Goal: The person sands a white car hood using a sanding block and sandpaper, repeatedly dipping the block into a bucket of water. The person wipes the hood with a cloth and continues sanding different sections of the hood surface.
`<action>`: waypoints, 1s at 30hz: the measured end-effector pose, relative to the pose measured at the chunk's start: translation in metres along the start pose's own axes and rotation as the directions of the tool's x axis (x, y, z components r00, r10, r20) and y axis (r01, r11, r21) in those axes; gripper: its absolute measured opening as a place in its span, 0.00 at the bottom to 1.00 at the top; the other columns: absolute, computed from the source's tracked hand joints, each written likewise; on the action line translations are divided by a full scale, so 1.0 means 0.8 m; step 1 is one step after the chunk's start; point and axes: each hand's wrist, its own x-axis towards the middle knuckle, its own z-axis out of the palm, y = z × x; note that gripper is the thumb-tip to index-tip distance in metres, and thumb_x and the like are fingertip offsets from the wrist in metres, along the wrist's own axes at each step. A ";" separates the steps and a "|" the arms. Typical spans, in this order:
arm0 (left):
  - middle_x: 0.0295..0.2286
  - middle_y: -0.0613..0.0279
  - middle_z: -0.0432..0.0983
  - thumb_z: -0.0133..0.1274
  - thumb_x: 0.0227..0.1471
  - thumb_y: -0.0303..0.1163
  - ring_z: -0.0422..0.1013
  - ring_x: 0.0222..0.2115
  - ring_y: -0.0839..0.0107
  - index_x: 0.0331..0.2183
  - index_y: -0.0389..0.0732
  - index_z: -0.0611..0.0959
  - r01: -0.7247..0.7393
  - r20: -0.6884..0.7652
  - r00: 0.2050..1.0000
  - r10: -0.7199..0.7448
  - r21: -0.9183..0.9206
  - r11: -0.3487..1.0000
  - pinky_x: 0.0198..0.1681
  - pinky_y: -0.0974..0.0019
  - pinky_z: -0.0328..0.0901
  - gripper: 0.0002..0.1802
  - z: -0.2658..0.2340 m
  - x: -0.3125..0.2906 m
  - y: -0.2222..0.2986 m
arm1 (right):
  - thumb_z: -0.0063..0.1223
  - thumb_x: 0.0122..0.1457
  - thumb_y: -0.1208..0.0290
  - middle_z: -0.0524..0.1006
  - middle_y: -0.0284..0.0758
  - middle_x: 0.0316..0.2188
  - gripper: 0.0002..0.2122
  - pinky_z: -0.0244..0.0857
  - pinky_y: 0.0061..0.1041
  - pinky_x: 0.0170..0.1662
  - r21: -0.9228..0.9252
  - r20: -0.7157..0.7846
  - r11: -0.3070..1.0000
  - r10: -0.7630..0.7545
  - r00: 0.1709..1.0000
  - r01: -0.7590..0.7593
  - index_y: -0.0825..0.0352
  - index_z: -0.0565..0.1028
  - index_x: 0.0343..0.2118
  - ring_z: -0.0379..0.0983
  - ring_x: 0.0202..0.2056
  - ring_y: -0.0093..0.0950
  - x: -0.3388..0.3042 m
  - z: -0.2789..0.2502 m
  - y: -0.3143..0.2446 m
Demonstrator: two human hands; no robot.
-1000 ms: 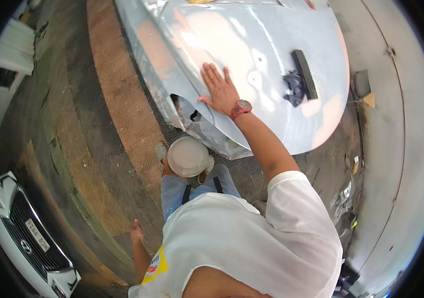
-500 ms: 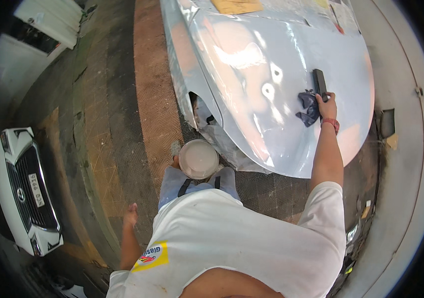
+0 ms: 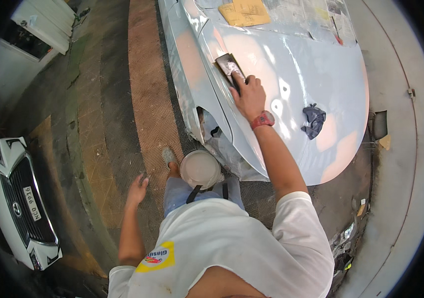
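Observation:
A grey car hood (image 3: 291, 69) with pinkish patches spreads out in front of me. My right hand (image 3: 250, 98), with a red watch on the wrist, grips a dark sanding block (image 3: 228, 64) lying flat near the hood's left edge. Its fingers reach onto the block's top, which has a pale shiny patch. A crumpled dark cloth (image 3: 314, 121) lies on the hood to the right, apart from the hand. At my left side, above the floor, my left hand (image 3: 137, 188) hangs with its fingers loosely apart and nothing in it.
A round bucket (image 3: 199, 171) of cloudy liquid stands at my feet. Plastic sheeting (image 3: 236, 161) hangs below the hood's front. Tan paper sheets (image 3: 244, 12) lie at the hood's far end. A white car (image 3: 21, 203) is to the left, a pale wall (image 3: 405, 198) to the right.
My right hand has carried the sanding block from beside the dark cloth to the hood's left side and laid it flat. The cloth stays on the hood. My left hand has risen slightly.

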 end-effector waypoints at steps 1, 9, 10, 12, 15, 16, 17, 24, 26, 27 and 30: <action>0.69 0.43 0.67 0.51 0.72 0.52 0.63 0.71 0.45 0.71 0.40 0.72 -0.088 0.010 0.996 0.088 0.024 0.996 0.73 0.48 0.57 0.37 -0.010 0.021 0.043 | 0.65 0.64 0.54 0.75 0.43 0.44 0.26 0.70 0.45 0.46 -0.022 0.029 1.000 0.011 1.000 -0.011 0.48 0.77 0.65 0.73 0.45 0.42 0.003 0.014 -0.001; 0.73 0.38 0.55 0.55 0.69 0.51 0.52 0.74 0.40 0.73 0.40 0.65 -0.649 0.083 0.761 0.644 0.051 0.760 0.76 0.46 0.51 0.42 -0.016 0.172 0.303 | 0.68 0.62 0.52 0.70 0.48 0.65 0.32 0.66 0.48 0.59 -0.113 -0.025 0.990 0.080 0.996 -0.083 0.49 0.73 0.70 0.70 0.59 0.48 0.055 0.051 -0.068; 0.75 0.36 0.50 0.55 0.69 0.52 0.48 0.75 0.38 0.75 0.40 0.62 -0.707 0.065 0.707 0.704 0.075 0.703 0.77 0.46 0.49 0.45 -0.003 0.197 0.336 | 0.68 0.62 0.55 0.71 0.48 0.65 0.32 0.66 0.47 0.59 -0.116 -0.021 0.990 0.074 0.997 -0.076 0.49 0.72 0.70 0.70 0.58 0.48 0.058 0.058 -0.063; 0.76 0.33 0.36 0.51 0.70 0.56 0.39 0.77 0.36 0.78 0.42 0.50 -0.755 -0.025 0.651 0.759 0.079 0.650 0.78 0.42 0.42 0.50 0.024 0.248 0.391 | 0.69 0.62 0.59 0.71 0.47 0.65 0.32 0.68 0.46 0.58 -0.117 -0.012 0.992 0.049 0.999 -0.050 0.49 0.72 0.70 0.71 0.57 0.47 0.064 0.073 -0.053; 0.76 0.34 0.21 0.45 0.71 0.65 0.24 0.77 0.35 0.79 0.43 0.38 -0.668 0.026 0.743 0.669 -0.029 0.743 0.78 0.33 0.31 0.56 0.044 0.292 0.451 | 0.70 0.61 0.65 0.72 0.47 0.65 0.33 0.69 0.45 0.58 -0.056 0.059 0.998 -0.019 0.998 0.023 0.50 0.72 0.71 0.73 0.55 0.47 -0.001 0.058 -0.046; 0.76 0.35 0.18 0.43 0.70 0.67 0.21 0.77 0.36 0.78 0.44 0.35 -0.639 0.054 0.767 0.639 -0.015 0.769 0.77 0.31 0.29 0.57 0.057 0.294 0.462 | 0.71 0.61 0.66 0.72 0.48 0.65 0.33 0.69 0.46 0.58 -0.083 0.103 0.996 -0.030 0.994 0.039 0.50 0.73 0.71 0.74 0.55 0.48 -0.041 0.047 -0.036; 0.76 0.36 0.14 0.41 0.70 0.69 0.17 0.76 0.36 0.78 0.45 0.32 -0.609 0.071 0.791 0.607 0.008 0.793 0.76 0.29 0.26 0.59 0.067 0.295 0.470 | 0.71 0.60 0.67 0.72 0.48 0.65 0.34 0.70 0.47 0.58 -0.101 0.137 0.993 -0.046 0.989 0.061 0.50 0.73 0.71 0.75 0.55 0.48 -0.086 0.038 -0.024; 0.74 0.38 0.08 0.40 0.67 0.74 0.10 0.75 0.35 0.77 0.47 0.27 -0.546 0.231 0.818 0.527 0.021 0.838 0.74 0.25 0.21 0.63 0.066 0.299 0.484 | 0.68 0.62 0.68 0.73 0.49 0.62 0.31 0.69 0.46 0.59 -0.101 0.063 0.987 -0.119 0.991 0.125 0.56 0.74 0.69 0.73 0.54 0.50 0.074 0.067 -0.038; 0.75 0.39 0.08 0.41 0.67 0.74 0.09 0.75 0.35 0.77 0.47 0.27 -0.542 0.222 0.825 0.519 0.057 0.838 0.74 0.24 0.20 0.63 0.065 0.300 0.493 | 0.65 0.64 0.67 0.73 0.50 0.61 0.28 0.68 0.45 0.58 -0.083 -0.043 0.985 -0.152 0.987 0.148 0.58 0.74 0.68 0.72 0.52 0.51 0.172 0.093 -0.042; 0.75 0.39 0.08 0.41 0.67 0.74 0.09 0.75 0.35 0.77 0.47 0.26 -0.533 0.222 0.833 0.507 0.072 0.843 0.74 0.24 0.20 0.63 0.069 0.295 0.489 | 0.64 0.65 0.67 0.73 0.51 0.61 0.27 0.68 0.45 0.58 -0.104 -0.046 0.986 -0.132 0.990 0.126 0.59 0.74 0.68 0.71 0.52 0.51 0.189 0.100 -0.049; 0.75 0.43 0.07 0.39 0.66 0.75 0.09 0.75 0.38 0.77 0.51 0.27 -0.521 0.172 0.846 0.505 0.058 0.852 0.73 0.23 0.18 0.62 0.068 0.306 0.477 | 0.62 0.68 0.66 0.69 0.56 0.65 0.28 0.66 0.48 0.64 -0.098 -0.010 0.984 -0.151 0.988 0.149 0.62 0.71 0.70 0.70 0.57 0.56 0.150 0.098 -0.064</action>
